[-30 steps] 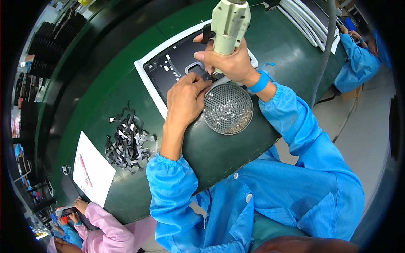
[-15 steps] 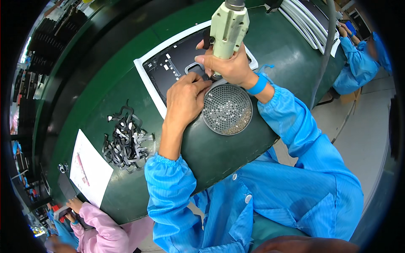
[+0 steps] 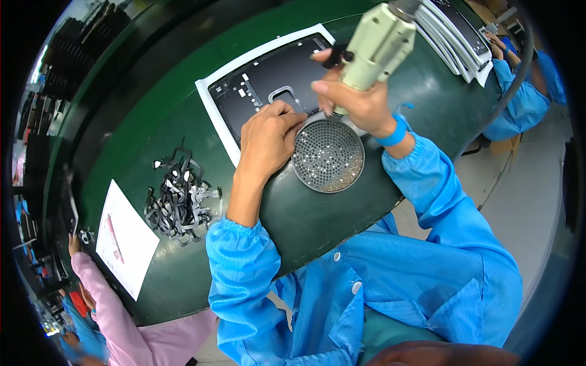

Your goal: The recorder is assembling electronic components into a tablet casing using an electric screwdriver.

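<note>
My right hand is wrapped round a pale green electric screwdriver, tilted with its lower end above the far rim of a round perforated dish. Small screws glint in the dish's holes, and loose ones gather at its near right. My left hand rests to the left of the dish, on the near edge of a black panel with a white border. Its thumb and forefinger are pinched together; what they hold, if anything, is hidden. A grey loop-shaped part shows on the panel just beyond the fingers.
A pile of black and grey flexible strips lies to the left on the green table. Further left are a white sheet and a pink pen. White-edged panels are stacked far right. Co-workers sit at both sides.
My right hand has moved right with the screwdriver, now tilted and away from the panel. My left hand has stayed nearly still. The pink-sleeved co-worker's arm has reached further forward.
</note>
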### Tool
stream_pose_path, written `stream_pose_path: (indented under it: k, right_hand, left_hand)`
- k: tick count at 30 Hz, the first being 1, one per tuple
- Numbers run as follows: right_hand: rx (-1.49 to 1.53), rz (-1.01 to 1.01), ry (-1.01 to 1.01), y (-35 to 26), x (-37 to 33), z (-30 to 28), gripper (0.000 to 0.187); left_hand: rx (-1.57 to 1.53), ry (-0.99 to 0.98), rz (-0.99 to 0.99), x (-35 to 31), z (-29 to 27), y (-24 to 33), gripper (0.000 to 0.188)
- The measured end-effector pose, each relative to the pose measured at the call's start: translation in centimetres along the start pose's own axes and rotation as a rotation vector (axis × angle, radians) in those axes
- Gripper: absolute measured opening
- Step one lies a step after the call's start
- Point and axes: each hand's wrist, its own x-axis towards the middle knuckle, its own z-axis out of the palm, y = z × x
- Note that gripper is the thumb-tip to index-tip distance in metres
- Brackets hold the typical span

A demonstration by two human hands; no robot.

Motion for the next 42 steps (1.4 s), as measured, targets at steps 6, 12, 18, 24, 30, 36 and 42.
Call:
stream_pose_path:
  k: [6,12,18,24,30,36,42]
  right_hand:
    - [0.034,0.041,0.004,0.7,-0.5,0.0,0.030]
    - [0.011,0.085,-0.047,0.8,-0.7,-0.6,0.029]
    - [0.030,0.057,-0.013,1.4,-0.8,-0.7,0.023]
    - [0.041,0.015,0.023,0.5,-0.4,-0.2,0.023]
    - [0.096,-0.049,0.060,0.1,1.9,1.7,0.023]
    - [0.057,0.025,-0.002,2.0,2.3,2.3,0.024]
    - [0.046,0.045,-0.017,2.2,2.2,2.7,0.026]
  left_hand:
    - [-0.005,-0.006,-0.018,-0.1,0.0,0.2,0.015]
    - [-0.011,-0.018,-0.044,0.1,0.1,0.4,0.014]
    - [-0.010,-0.004,-0.034,0.2,0.3,0.3,0.014]
    - [-0.094,-0.003,-0.075,0.0,-0.2,-0.2,0.015]
    - [-0.272,-0.029,-0.146,0.1,-0.5,-0.4,0.018]
    - [-0.250,-0.007,-0.146,0.1,-0.4,-0.2,0.021]
    - [-0.248,-0.005,-0.153,0.0,-0.5,-0.3,0.020]
